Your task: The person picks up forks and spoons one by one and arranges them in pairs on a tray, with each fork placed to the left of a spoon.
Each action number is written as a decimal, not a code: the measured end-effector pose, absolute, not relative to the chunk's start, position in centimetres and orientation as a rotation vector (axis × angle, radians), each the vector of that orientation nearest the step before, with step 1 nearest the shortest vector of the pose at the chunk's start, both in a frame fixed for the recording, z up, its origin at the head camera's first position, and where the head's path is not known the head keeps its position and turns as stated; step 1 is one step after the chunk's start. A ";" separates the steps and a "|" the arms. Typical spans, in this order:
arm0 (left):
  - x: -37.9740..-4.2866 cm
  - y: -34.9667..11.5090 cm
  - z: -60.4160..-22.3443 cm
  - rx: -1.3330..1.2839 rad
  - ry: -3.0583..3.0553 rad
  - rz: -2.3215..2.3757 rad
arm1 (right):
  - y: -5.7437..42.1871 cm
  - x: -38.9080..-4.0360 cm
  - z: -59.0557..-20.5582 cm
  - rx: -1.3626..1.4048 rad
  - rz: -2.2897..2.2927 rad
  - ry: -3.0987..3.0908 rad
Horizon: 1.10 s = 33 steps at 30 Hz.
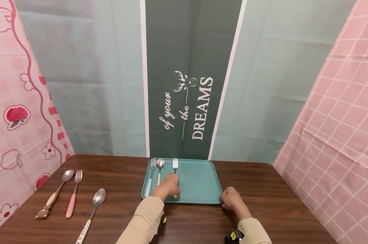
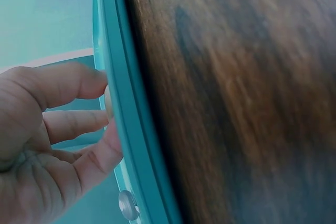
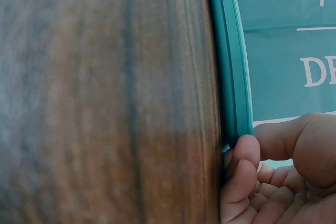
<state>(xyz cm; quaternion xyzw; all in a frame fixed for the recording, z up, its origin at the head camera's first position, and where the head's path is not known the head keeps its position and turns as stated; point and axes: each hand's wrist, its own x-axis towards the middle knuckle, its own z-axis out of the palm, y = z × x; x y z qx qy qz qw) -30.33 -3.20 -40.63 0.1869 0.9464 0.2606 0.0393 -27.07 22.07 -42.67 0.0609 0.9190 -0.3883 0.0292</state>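
Note:
Over the teal tray (image 1: 199, 183), my left hand (image 1: 169, 185) pinches the pale handle of a fork (image 1: 175, 165) whose tines point to the far rim. Its fingers hide most of that handle. In the left wrist view, the handle's pale end shows between thumb and fingers, close to the tray's near rim (image 2: 128, 103). My right hand (image 1: 231, 198) grips the tray's near right corner, thumb and curled fingers at the rim in the right wrist view. To the left of the held fork lie a cream-handled spoon (image 1: 160, 164) and a light-blue-handled fork (image 1: 148, 187), both on the tray.
Left of the tray on the dark wooden table (image 1: 120, 176) lie a spoon with a brown figure handle (image 1: 53, 197), a pink-handled fork (image 1: 71, 203) and a spoon with a white patterned handle (image 1: 85, 230). Fabric curtains (image 1: 80, 84) stand behind and at both sides.

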 end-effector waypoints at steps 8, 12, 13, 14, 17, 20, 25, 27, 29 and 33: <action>-30.1 -3.4 -40.6 0.569 2.916 0.790 | 22.1 -27.0 -42.7 0.191 -1.197 2.835; -29.9 -3.4 -40.5 0.576 2.929 0.770 | 22.2 -27.0 -42.7 0.192 -1.200 2.836; -29.8 -3.4 -40.5 0.580 2.934 0.765 | 22.2 -27.1 -42.7 0.189 -1.201 2.837; -29.8 -3.4 -40.5 0.585 2.946 0.754 | 22.2 -27.1 -42.7 0.187 -1.204 2.837; -29.7 -3.4 -40.7 0.593 2.983 0.721 | 22.1 -27.1 -42.7 0.181 -1.209 2.834; -29.7 -3.4 -40.6 0.617 3.046 0.635 | 22.1 -27.1 -42.7 0.188 -1.211 2.829; -29.7 -3.3 -40.2 0.671 3.134 0.454 | 22.1 -27.1 -42.7 0.189 -1.210 2.825; -29.7 -3.3 -40.1 0.679 3.148 0.436 | 22.1 -27.2 -42.7 0.194 -1.207 2.826; -29.8 -3.3 -40.2 0.679 3.148 0.440 | 22.1 -27.2 -42.7 0.202 -1.199 2.828; -29.9 -3.4 -40.4 0.683 3.140 0.461 | 22.1 -27.2 -42.7 0.202 -1.192 2.833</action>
